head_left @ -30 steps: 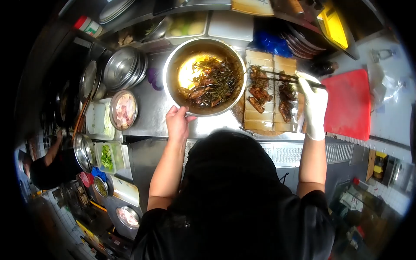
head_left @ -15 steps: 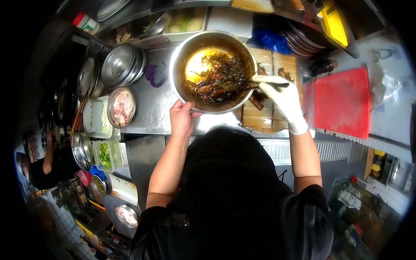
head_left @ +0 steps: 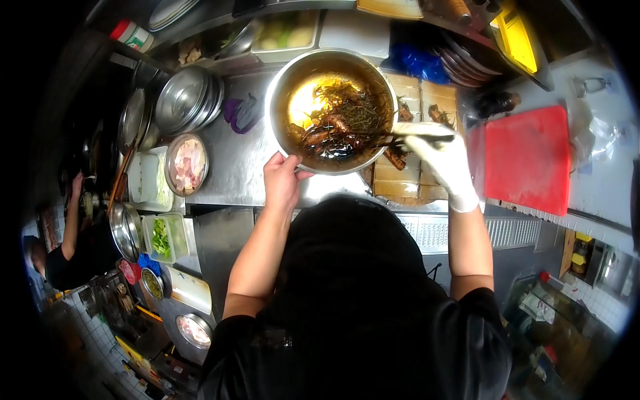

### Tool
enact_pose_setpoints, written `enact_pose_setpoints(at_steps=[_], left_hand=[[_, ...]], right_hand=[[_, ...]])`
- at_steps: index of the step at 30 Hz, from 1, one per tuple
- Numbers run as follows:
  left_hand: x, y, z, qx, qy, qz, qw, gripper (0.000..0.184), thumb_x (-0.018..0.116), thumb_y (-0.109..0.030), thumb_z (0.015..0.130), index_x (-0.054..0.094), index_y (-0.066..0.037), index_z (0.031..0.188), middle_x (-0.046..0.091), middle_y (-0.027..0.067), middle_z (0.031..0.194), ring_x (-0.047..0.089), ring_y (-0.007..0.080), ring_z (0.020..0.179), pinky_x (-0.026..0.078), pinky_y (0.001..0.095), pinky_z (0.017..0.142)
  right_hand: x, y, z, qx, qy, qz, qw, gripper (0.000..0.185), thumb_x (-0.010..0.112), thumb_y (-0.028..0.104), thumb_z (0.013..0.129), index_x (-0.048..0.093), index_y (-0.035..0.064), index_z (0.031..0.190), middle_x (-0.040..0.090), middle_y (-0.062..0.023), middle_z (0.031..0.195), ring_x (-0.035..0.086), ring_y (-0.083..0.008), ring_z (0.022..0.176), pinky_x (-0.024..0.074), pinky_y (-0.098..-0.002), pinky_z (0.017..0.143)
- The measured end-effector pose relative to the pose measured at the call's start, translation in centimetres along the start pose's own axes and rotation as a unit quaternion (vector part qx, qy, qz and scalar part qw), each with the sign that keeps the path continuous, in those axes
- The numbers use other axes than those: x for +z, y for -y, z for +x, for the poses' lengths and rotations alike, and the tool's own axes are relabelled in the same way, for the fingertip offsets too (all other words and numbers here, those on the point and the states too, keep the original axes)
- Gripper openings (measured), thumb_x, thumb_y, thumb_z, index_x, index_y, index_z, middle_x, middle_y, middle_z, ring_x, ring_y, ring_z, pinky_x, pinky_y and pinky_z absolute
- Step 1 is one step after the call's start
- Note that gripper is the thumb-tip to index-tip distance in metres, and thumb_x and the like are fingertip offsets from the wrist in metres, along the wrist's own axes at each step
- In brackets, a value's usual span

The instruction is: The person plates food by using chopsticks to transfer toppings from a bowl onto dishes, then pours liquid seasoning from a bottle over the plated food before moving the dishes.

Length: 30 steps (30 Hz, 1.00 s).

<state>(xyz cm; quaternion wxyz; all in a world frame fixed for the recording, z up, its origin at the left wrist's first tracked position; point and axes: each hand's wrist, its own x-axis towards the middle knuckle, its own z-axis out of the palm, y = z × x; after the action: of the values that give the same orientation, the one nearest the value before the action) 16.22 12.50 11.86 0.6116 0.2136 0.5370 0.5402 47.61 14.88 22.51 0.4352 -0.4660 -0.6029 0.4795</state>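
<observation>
A large steel bowl [head_left: 273, 110] holds dark glossy meat pieces and a heap of thin dark herbs [head_left: 357, 110]. My left hand [head_left: 283, 180] grips its near rim, thumb on top. At the bowl's right rim is my right hand [head_left: 437, 157], in a white glove, closed round dark chopsticks [head_left: 437, 138] whose tips point into the bowl. Partly under the bowl and my glove lies a brown cardboard sheet [head_left: 399, 187], with browned pieces [head_left: 395, 158] on it and another [head_left: 439, 115] near its far edge.
A red cutting board [head_left: 527, 159] lies at the right. Left of the bowl are stacked steel bowls [head_left: 181, 100], a bowl of raw meat [head_left: 187, 165] and tubs of greens [head_left: 161, 237]. Another person's arm [head_left: 71, 220] shows at far left. A blue bag [head_left: 417, 62] sits behind the cardboard.
The bowl has shifted right over the cardboard, my left hand moving with it. My right hand has brought the chopsticks left from the cardboard to the bowl.
</observation>
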Motion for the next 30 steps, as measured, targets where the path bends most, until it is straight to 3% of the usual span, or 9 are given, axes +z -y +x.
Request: enact_pose_setpoints(at_steps=[5, 9, 13, 17, 20, 22, 24, 28, 30], left_hand=[[0.2, 0.4, 0.3, -0.008, 0.002, 0.018, 1.0, 0.022, 0.053, 0.003, 0.093, 0.064, 0.006, 0.111, 0.07, 0.0125, 0.1, 0.071, 0.0211, 0.08, 0.065, 0.0306, 0.061], [-0.1, 0.7, 0.4, -0.009, -0.003, 0.015, 1.0, 0.023, 0.053, 0.004, 0.093, 0.064, 0.006, 0.112, 0.071, 0.0129, 0.1, 0.072, 0.0214, 0.08, 0.065, 0.0304, 0.06], [-0.1, 0.7, 0.2, -0.002, -0.004, 0.003, 1.0, 0.023, 0.053, 0.004, 0.093, 0.064, 0.007, 0.112, 0.072, 0.0138, 0.101, 0.072, 0.0218, 0.08, 0.065, 0.0307, 0.06], [-0.4, 1.1, 0.4, -0.003, 0.0, -0.006, 1.0, 0.022, 0.053, 0.004, 0.093, 0.065, 0.006, 0.111, 0.072, 0.0142, 0.102, 0.072, 0.0219, 0.08, 0.065, 0.0309, 0.06], [-0.3, 1.1, 0.3, -0.006, -0.004, -0.001, 1.0, 0.022, 0.053, 0.004, 0.093, 0.065, 0.006, 0.111, 0.072, 0.0143, 0.101, 0.072, 0.0217, 0.08, 0.065, 0.031, 0.06], [-0.2, 1.2, 0.2, -0.005, -0.001, 0.003, 1.0, 0.021, 0.053, 0.004, 0.093, 0.065, 0.005, 0.11, 0.072, 0.0142, 0.101, 0.072, 0.0215, 0.079, 0.065, 0.0309, 0.06], [0.0, 1.0, 0.2, -0.006, -0.002, 0.01, 1.0, 0.021, 0.053, 0.003, 0.093, 0.065, 0.005, 0.11, 0.072, 0.0138, 0.1, 0.072, 0.0211, 0.079, 0.064, 0.0303, 0.059], [0.6, 0.2, -0.4, -0.002, -0.011, 0.011, 1.0, 0.015, 0.057, 0.002, 0.093, 0.067, 0.004, 0.103, 0.073, 0.0119, 0.093, 0.072, 0.0178, 0.074, 0.063, 0.0276, 0.059], [0.4, 0.3, -0.5, 0.006, -0.008, 0.012, 1.0, 0.015, 0.056, 0.002, 0.093, 0.068, 0.004, 0.103, 0.074, 0.0117, 0.093, 0.072, 0.0178, 0.074, 0.063, 0.0277, 0.06]], right_hand=[[3.7, -2.3, 0.4, 0.02, -0.01, -0.043, 0.999, 0.017, 0.072, 0.009, 0.095, 0.078, 0.0036, 0.11, 0.078, -0.0081, 0.105, 0.071, -0.0118, 0.093, 0.0565, -0.0264, 0.085], [3.7, -3.7, 0.8, 0.177, -0.115, 0.095, 0.973, 0.024, 0.068, 0.018, 0.1, 0.075, -0.0014, 0.113, 0.076, -0.0115, 0.101, 0.073, -0.0139, 0.084, 0.0575, -0.0248, 0.074], [2.3, -6.2, 1.2, 0.174, -0.214, 0.308, 0.911, 0.027, 0.068, 0.011, 0.098, 0.07, -0.0101, 0.114, 0.075, -0.0155, 0.108, 0.074, -0.0202, 0.091, 0.0592, -0.029, 0.084], [1.6, -5.7, 0.9, 0.155, -0.188, 0.279, 0.929, 0.025, 0.066, 0.01, 0.098, 0.071, -0.0075, 0.116, 0.075, -0.0138, 0.106, 0.073, -0.0181, 0.091, 0.0597, -0.0282, 0.082], [2.2, -1.1, 0.0, 0.152, -0.084, 0.068, 0.982, 0.021, 0.067, 0.011, 0.098, 0.075, -0.0003, 0.114, 0.076, -0.0115, 0.106, 0.073, -0.0141, 0.088, 0.0588, -0.0264, 0.077], [3.3, -2.1, -0.3, 0.085, -0.03, -0.04, 0.995, 0.017, 0.072, 0.009, 0.094, 0.079, 0.0067, 0.109, 0.078, -0.0079, 0.104, 0.072, -0.0102, 0.085, 0.0573, -0.0244, 0.076], [4.7, -2.3, -0.5, 0.007, -0.026, -0.059, 0.998, 0.018, 0.072, 0.006, 0.093, 0.078, 0.0043, 0.109, 0.078, -0.0073, 0.104, 0.071, -0.0096, 0.086, 0.0568, -0.0238, 0.077], [4.4, -1.4, -0.5, 0.106, -0.037, 0.014, 0.994, 0.019, 0.07, 0.003, 0.094, 0.077, 0.0014, 0.111, 0.076, -0.0088, 0.107, 0.069, -0.0099, 0.091, 0.0554, -0.0235, 0.083], [4.3, -1.5, -0.2, 0.057, -0.06, 0.072, 0.994, 0.021, 0.069, 0.002, 0.095, 0.075, -0.0012, 0.114, 0.075, -0.0087, 0.108, 0.068, -0.0122, 0.089, 0.0561, -0.0252, 0.081]])
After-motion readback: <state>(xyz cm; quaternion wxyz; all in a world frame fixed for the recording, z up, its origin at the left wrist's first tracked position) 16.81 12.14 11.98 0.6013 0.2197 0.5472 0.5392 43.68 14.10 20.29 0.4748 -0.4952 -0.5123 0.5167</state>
